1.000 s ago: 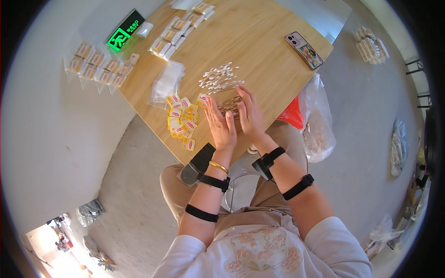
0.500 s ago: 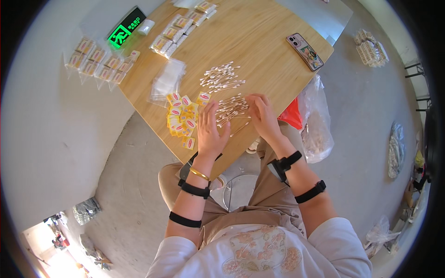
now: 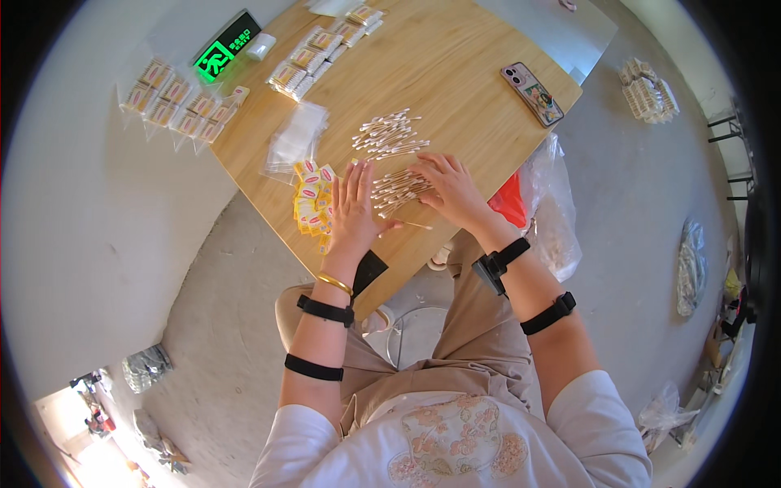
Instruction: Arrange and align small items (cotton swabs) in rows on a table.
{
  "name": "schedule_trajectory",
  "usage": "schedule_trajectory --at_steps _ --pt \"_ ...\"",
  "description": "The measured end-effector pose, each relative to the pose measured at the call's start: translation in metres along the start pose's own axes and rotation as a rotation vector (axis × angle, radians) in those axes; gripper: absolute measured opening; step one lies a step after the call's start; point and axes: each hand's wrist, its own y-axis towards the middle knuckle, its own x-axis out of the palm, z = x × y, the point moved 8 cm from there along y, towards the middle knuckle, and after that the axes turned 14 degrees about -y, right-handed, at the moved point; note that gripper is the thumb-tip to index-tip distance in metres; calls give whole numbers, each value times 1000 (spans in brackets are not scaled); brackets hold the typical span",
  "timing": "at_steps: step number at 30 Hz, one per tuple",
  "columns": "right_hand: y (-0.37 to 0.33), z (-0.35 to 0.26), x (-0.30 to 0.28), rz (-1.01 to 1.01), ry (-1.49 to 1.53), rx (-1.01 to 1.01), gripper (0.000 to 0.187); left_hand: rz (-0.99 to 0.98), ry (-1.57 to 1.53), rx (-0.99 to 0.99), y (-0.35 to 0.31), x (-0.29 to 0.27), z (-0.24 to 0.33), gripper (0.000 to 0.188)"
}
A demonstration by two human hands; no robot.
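Observation:
My left hand [image 3: 355,215] lies with its fingers stretched out along the left side of a pile of cotton swabs [image 3: 395,192]. At the pile's right end my right hand [image 3: 452,190] is open, fingers curved over the swab tips, thumb apart. A single cotton swab [image 3: 418,225] lies crosswise by my left thumb. Just beyond is a second heap of cotton swabs [image 3: 389,135]. Small yellow-and-white cards [image 3: 311,197] lie heaped to the left of my left hand, which partly covers them. Clear plastic bags [image 3: 294,137] rest beyond the cards.
Packed swab bags [image 3: 307,58] stand in rows at the table's [image 3: 464,73] far left, with more packs [image 3: 181,104] beside a lit green sign [image 3: 226,50]. A phone [image 3: 532,94] lies near the right edge. Below that edge hang red [image 3: 511,200] and clear plastic bags [image 3: 555,213].
My right hand has moved left onto the pile's right end. My left hand has shifted left, fingers straighter, covering more of the cards. The near swab pile has shifted slightly left.

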Motion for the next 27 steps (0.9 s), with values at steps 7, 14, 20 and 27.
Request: schedule_trajectory --at_steps 7,14,20,27 --pt "-28 -27 -12 40 -24 -27 80 6 -39 36 -4 7 19 111" --pt "-22 -14 -3 -20 -74 59 90 -17 -160 106 -7 19 14 90" --pt "-17 -21 19 -91 -210 -100 80 -77 -173 131 -10 29 17 76" --pt "-25 -33 26 -22 -259 -38 76 34 -167 92 -30 30 18 68"
